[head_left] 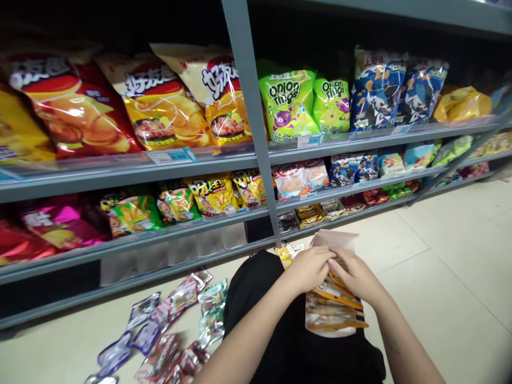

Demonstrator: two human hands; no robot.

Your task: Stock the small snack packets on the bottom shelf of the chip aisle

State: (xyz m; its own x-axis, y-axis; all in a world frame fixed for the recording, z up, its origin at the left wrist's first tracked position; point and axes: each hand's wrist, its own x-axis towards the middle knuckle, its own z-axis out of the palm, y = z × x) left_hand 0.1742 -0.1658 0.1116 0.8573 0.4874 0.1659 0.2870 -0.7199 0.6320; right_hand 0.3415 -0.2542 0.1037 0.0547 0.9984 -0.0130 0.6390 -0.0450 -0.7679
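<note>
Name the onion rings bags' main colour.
The onion rings bags are bright green, clearest in the head view.

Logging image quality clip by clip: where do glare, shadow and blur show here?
In the head view, glare on the large red chip bag; deep shadow above the tall blue bags; softness leaves small print on the orange-edged packets unreadable, though Onion Rings lettering is legible.

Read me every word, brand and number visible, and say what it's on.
"Onion rings": bright green plastic bags.
"好友趣": red plastic bag, cream-and-yellow plastic bags.
"上好佳", blurred, probably: dark blue plastic bags.
"3.50", probably: white-and-blue price label.
Orange-edged plastic packets, everything else: too small or blurred.
</note>
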